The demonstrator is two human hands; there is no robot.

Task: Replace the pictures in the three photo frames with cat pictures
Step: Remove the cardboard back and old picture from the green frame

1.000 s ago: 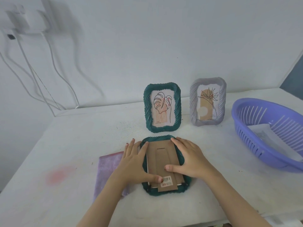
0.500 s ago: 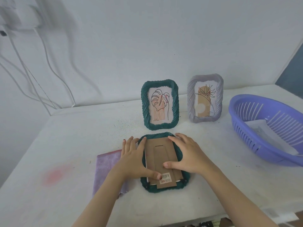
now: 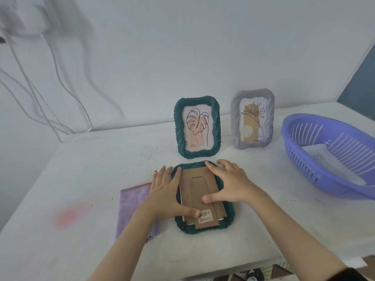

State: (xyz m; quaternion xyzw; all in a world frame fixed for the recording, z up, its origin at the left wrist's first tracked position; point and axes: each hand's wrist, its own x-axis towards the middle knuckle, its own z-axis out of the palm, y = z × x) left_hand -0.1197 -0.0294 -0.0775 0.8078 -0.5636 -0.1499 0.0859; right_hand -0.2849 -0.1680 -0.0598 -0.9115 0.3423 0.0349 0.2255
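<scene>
A dark green photo frame lies face down on the white table, its brown cardboard back facing up. My left hand rests flat on the frame's left side, thumb pressing by the barcode sticker. My right hand lies spread over the frame's right side, thumb on the cardboard. Behind stand a second green frame with a leaf drawing and a grey frame with a plant drawing.
A purple cloth lies under my left forearm. A blue-violet plastic basket holding white paper sits at the right. White cables hang on the wall at the left. The table's front edge is near me.
Both hands stay pressed on the face-down frame's back. The view has shifted slightly; the hands' positions barely differ.
</scene>
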